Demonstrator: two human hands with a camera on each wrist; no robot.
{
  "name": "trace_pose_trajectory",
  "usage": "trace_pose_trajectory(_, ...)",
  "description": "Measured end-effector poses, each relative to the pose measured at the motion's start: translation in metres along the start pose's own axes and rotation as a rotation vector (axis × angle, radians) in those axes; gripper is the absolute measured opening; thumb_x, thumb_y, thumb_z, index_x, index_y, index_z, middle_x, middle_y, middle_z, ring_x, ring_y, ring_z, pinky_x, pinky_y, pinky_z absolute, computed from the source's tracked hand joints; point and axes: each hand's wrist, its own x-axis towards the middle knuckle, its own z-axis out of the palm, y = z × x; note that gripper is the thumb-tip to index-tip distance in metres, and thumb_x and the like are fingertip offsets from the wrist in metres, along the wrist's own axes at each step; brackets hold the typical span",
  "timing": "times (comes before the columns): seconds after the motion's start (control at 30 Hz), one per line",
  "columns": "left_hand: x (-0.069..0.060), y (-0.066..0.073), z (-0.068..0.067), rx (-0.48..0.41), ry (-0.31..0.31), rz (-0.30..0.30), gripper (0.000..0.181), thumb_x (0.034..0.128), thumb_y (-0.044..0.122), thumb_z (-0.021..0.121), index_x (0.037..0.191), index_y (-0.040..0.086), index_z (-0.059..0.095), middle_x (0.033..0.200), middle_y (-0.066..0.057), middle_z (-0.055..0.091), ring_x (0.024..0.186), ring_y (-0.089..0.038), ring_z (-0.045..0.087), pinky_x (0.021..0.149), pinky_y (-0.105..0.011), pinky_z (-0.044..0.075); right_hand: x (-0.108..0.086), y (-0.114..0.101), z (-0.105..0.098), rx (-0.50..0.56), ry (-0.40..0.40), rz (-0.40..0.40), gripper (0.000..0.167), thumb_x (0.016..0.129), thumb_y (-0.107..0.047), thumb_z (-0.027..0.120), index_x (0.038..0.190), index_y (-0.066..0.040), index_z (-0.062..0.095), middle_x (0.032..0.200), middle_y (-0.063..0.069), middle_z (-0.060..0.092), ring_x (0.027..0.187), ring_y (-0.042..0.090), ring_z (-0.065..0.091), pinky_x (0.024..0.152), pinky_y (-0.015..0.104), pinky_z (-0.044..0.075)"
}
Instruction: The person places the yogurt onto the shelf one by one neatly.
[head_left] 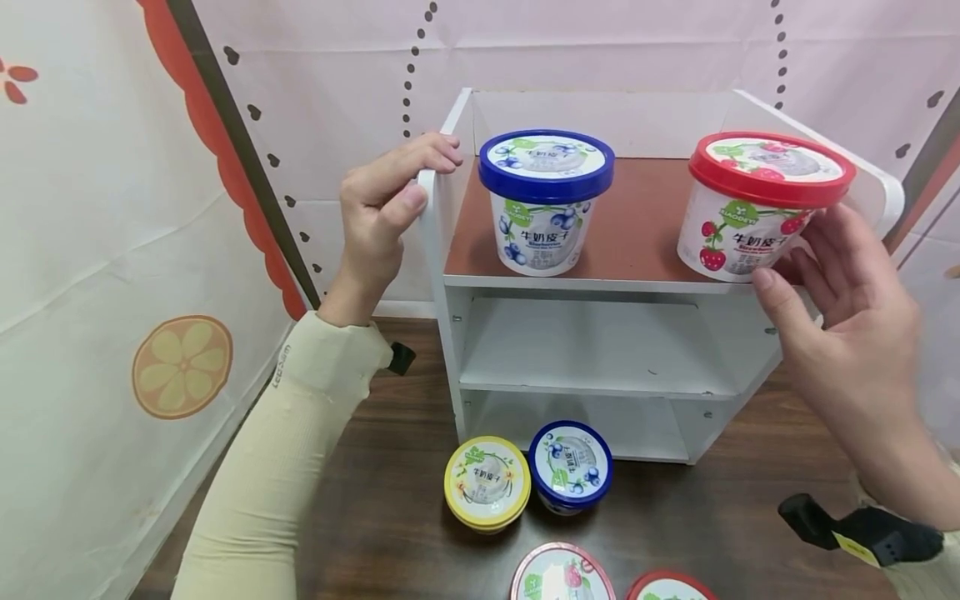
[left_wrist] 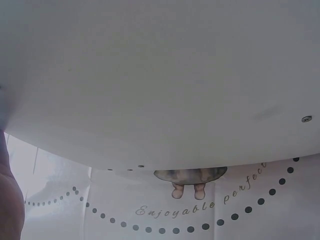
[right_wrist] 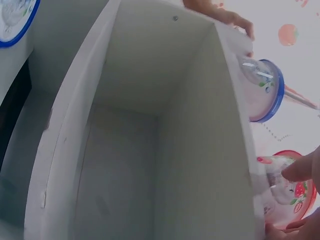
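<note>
A white shelf unit (head_left: 592,342) with a brown top board stands before me. My left hand (head_left: 386,200) grips the upper edge of its left side panel; the left wrist view is mostly filled by that white panel (left_wrist: 160,90). On the top board, at the right, is a strawberry tub (head_left: 738,237) with a red lid. My right hand (head_left: 855,308) holds this tub low on its right side, thumb in front and fingers partly hidden behind. A blueberry tub (head_left: 543,233) with a blue lid stands upright at the left of the same board.
On the dark wood surface (head_left: 360,500) before the unit stand a yellow-lidded tub (head_left: 487,483) and another blue-lidded tub (head_left: 572,467), side by side. Nearer, a pink-lidded tub (head_left: 562,575) and a red-lidded one (head_left: 670,587) are cut off by the frame. Printed cloth (head_left: 337,83) hangs behind.
</note>
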Motion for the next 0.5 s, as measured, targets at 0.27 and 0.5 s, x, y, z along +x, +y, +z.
trace_pose_trajectory(0.27,-0.001,0.000,-0.001,0.014,0.004,-0.013,0.043,0.0843,0.029,0.054,0.088,-0.012,0.065,0.097,-0.013,0.070,0.105,-0.034,0.061,0.095,-0.048,0.046,-0.012,0.009,-0.003,0.109,0.046,-0.027,0.064,0.087,0.006,0.064,0.146,-0.001,0.040,0.143,0.016,0.046,0.131,0.025,0.046,0.106,0.029,0.033)
trace_pose_trajectory(0.5,-0.001,0.000,0.001,0.020,0.017,-0.012,0.042,0.0837,0.028,0.053,0.088,-0.012,0.065,0.096,-0.013,0.070,0.105,-0.034,0.062,0.095,-0.048,0.046,-0.019,0.016,-0.006,0.140,0.060,-0.061,0.061,0.086,0.010,0.062,0.143,0.001,0.043,0.141,0.018,0.047,0.131,0.028,0.046,0.106,0.031,0.033)
